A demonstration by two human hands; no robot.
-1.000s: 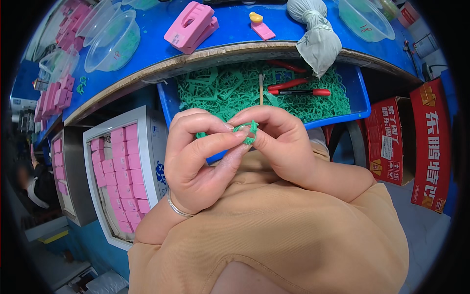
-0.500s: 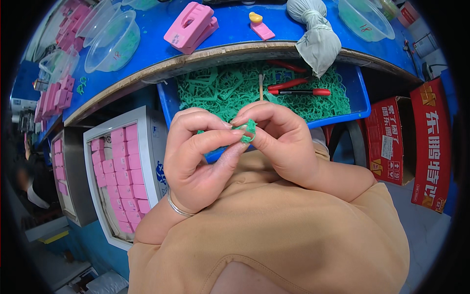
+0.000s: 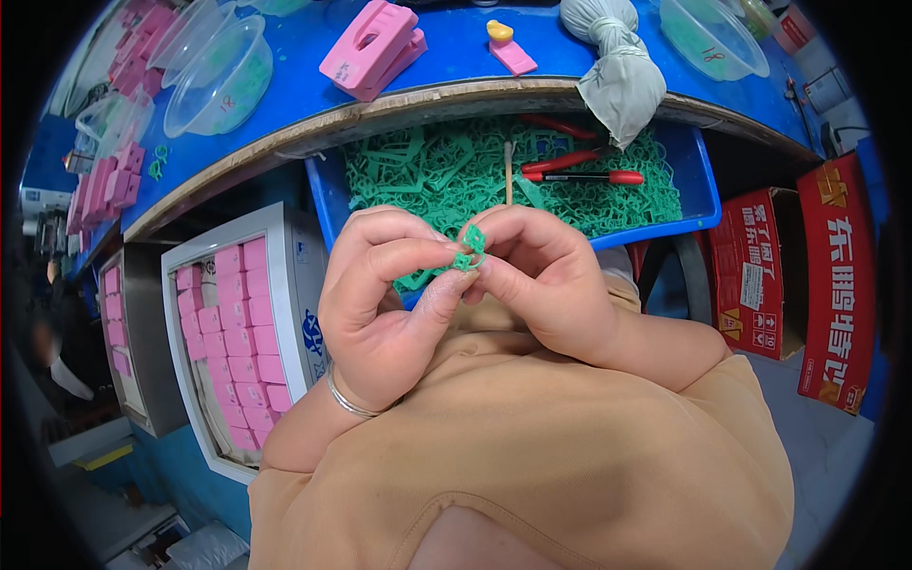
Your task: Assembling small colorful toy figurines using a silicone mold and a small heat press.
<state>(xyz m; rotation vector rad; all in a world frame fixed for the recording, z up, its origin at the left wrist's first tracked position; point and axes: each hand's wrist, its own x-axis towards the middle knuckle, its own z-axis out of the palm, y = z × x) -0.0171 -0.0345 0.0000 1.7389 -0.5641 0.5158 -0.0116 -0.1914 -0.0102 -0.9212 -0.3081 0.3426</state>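
Between my two hands is a small green wax-like piece (image 3: 472,249) with openwork loops, pinched at the fingertips. My left hand (image 3: 385,285) is closed, thumb and forefinger on the piece's left side; a silver bangle circles that wrist. My right hand (image 3: 543,261) pinches the same piece from the right. Just beyond them sits a blue tray (image 3: 705,180) heaped with tangled green pieces (image 3: 408,166). Across the heap lie a swab-like stick (image 3: 508,171), a red-and-black marker (image 3: 594,178) and red-handled pliers (image 3: 560,126), partly covered by a cloth bag.
On the blue tabletop (image 3: 456,57) stand pink mold blocks (image 3: 370,52), a pink piece with a yellow top (image 3: 511,49), a tied grey cloth bag (image 3: 617,71) and clear bowls (image 3: 223,85). A white-framed case (image 3: 285,275) of pink blocks is at left, red cartons (image 3: 836,285) at right.
The green piece has turned and shifted slightly left between my fingertips, with more of it showing above them. Both hands still pinch it; the tray and tabletop things have not moved.
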